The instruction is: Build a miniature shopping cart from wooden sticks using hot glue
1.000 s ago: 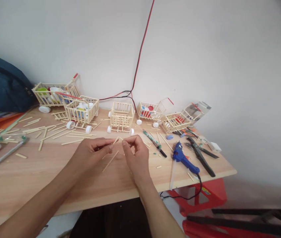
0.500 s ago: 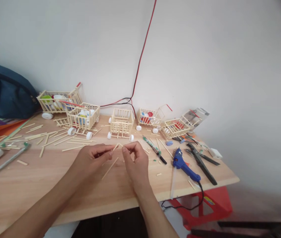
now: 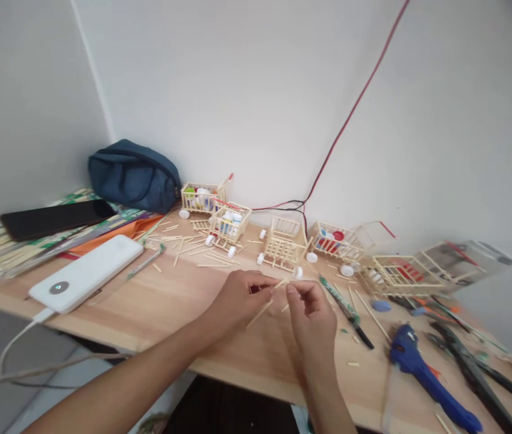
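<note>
Far off to the left of the grips, a black phone (image 3: pixel 57 219) lies on packs of sticks (image 3: pixel 9 256), and nearer, a white power bank (image 3: pixel 88 271) rests on the bench (image 3: pixel 184 295), its cable (image 3: pixel 20 340) trailing off the front edge. Behind the power bank sits a blue bag (image 3: pixel 136 176), with an orange sheet (image 3: pixel 141 229) in front of it. Scattered sticks (image 3: pixel 215 257) lie left of and beyond the left grip, in front of two small wheeled carts filled with coloured pieces. The left grip (image 3: pixel 242 298) is closed, thumb and finger pinching a thin stick (image 3: pixel 280 283), which is up between the two grips; a loose stick (image 3: pixel 259 314) shows just below those fingertips. The right grip (image 3: pixel 314 310) pinches the thin stick's other end, though the contact itself is small and blurred. Straight beyond both grips stands a third cart (image 3: pixel 285 241), and beyond the right grip, a fourth, holding red and blue pieces. Just right of the right grip lies a pen-like tool (image 3: pixel 345 307); farther right come a tilted fifth cart (image 3: pixel 400 274), a blue glue gun (image 3: pixel 432 380) and black-handled pliers (image 3: pixel 475 374).
</note>
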{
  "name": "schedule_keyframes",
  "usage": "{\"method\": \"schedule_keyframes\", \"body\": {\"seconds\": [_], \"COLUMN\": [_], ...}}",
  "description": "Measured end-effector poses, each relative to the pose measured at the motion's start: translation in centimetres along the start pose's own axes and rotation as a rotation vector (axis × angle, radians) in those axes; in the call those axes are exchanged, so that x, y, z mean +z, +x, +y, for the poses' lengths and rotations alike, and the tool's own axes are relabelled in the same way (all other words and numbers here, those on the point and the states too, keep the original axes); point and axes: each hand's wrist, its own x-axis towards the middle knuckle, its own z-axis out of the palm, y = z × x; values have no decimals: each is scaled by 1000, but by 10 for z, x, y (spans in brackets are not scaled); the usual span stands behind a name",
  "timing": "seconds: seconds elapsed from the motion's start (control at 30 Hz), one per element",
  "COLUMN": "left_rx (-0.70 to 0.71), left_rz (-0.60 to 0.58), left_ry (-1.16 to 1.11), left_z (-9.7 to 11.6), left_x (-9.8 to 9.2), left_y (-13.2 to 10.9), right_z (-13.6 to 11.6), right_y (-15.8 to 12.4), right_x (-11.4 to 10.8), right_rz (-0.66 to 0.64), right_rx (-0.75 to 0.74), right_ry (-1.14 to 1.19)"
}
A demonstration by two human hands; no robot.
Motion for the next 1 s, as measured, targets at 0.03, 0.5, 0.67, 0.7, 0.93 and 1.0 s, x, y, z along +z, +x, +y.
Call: {"method": "schedule_keyframes", "body": {"seconds": [0.03,0.5,0.67,0.7,0.93,1.0], "left_rx": [5,-31,6,16,46,54], "left_rz": [3,61,79,80,49,39], "left_ry": [-2,-41,-25,-18,18,31], "left_z": [-1,-7,-11,-12,-12,-13], "left_x": [0,-3,-3,-3,-5,-4], "left_y": [-1,-1,0,1,4,5], "right_z": [0,3,4,3,3,4], "right_y": [0,-3,-4,-4,-1,-1], "right_x": [0,6,7,7,6,5], "right_rz": [8,76,103,105,94,97], "right_rx": [1,34,32,24,-33,-41], "right_ry": [-1,20,12,6,-20,-12]}}
